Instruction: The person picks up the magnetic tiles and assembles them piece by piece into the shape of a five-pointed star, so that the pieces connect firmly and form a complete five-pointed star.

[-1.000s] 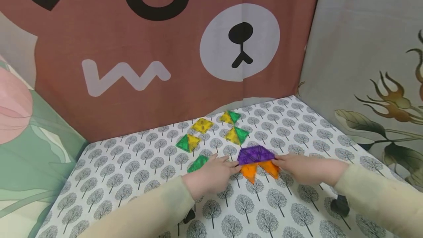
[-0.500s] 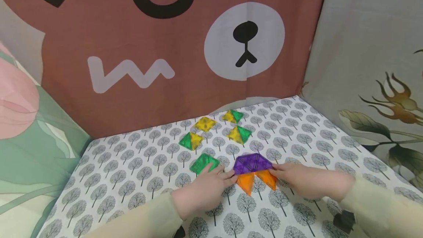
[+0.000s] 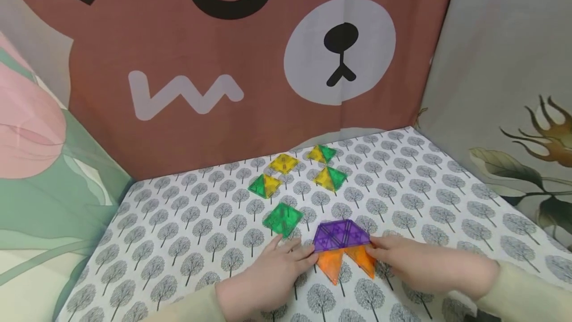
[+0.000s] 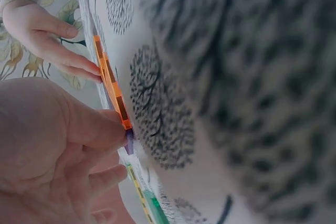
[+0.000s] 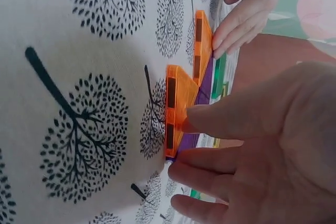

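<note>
Pinching the purple panel [image 3: 341,235] from both ends

Watching from my remote post, I'm seeing the purple panel lying flat on the tree-print cloth [image 3: 237,260], directly between the two hands. Along its near edge, two orange triangles [image 3: 329,264] are pointing back toward the person, their tips standing apart.

Left hand [image 3: 272,272]: thumb and forefinger are meeting narrowly at the panel's near corner on that side, right where one orange triangle is joining it. The other fingers are spreading loosely.

Right hand [image 3: 424,262]: thumb is resting against the other orange triangle, forefinger is lying at the panel's corner, the two making a light pinch. The remaining fingers are lying relaxed. How firmly either hand is gripping, I'm unable to tell.

Just ahead of the left hand's fingers, a green diamond [image 3: 283,219] is lying; I'm unable to tell whether a fingertip is touching it. Farther out past that hand, a green-and-yellow diamond [image 3: 264,186] and a yellow diamond [image 3: 284,163] are sitting near each other. Beyond the gap between the hands, two yellow-and-green diamonds [image 3: 330,178] are lying close together. Past them all, a bear-print backdrop [image 3: 250,58] is hanging.
</note>
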Action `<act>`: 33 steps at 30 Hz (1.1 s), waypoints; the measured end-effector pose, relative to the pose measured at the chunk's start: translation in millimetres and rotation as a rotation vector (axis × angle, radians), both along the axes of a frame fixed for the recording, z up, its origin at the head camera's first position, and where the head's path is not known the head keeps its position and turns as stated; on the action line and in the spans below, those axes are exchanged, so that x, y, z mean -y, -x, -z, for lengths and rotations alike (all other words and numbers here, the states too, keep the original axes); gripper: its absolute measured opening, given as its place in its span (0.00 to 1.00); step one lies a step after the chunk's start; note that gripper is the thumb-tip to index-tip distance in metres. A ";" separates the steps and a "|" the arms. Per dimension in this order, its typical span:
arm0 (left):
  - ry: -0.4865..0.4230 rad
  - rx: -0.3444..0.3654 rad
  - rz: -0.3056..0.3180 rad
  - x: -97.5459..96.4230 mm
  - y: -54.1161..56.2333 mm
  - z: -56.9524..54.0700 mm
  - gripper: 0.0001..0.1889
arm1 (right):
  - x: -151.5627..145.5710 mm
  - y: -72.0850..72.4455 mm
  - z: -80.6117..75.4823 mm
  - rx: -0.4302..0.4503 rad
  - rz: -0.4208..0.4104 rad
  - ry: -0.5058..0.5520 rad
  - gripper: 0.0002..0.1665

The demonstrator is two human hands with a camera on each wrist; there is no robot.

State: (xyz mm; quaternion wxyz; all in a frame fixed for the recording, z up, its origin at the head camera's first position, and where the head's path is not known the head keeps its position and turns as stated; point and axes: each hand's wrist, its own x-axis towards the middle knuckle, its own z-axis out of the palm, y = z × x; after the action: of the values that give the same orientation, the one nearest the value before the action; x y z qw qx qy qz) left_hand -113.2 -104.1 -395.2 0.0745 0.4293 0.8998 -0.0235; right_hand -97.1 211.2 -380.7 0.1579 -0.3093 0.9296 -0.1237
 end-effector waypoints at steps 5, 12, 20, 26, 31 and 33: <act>-0.289 0.175 -0.157 7.8 10.6 1.5 0.27 | -12.9 15.3 4.1 0.083 0.140 0.304 0.25; -1.033 1.075 -0.658 11.0 26.3 -4.5 0.21 | -38.9 36.7 18.1 0.607 0.431 0.836 0.28; -1.105 1.184 -0.710 3.9 17.3 -6.0 0.22 | -40.3 38.3 23.3 0.774 0.417 0.984 0.28; -1.169 1.179 -0.742 -2.2 7.7 -6.7 0.25 | -35.7 36.1 18.0 0.800 0.442 0.995 0.29; -1.233 1.168 -0.777 -5.0 3.6 -2.7 0.27 | -34.8 35.6 14.8 0.826 0.451 1.011 0.28; -1.242 1.161 -0.791 -5.3 2.4 -1.4 0.27 | -34.2 35.5 14.6 0.837 0.460 1.020 0.28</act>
State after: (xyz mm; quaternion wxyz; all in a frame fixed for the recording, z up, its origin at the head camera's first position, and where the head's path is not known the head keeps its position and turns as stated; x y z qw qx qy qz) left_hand -115.6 -98.7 -393.8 0.2718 -0.0003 0.6537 0.7062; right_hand -132.6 245.3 -395.3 0.3076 -0.0666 0.6584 -0.6837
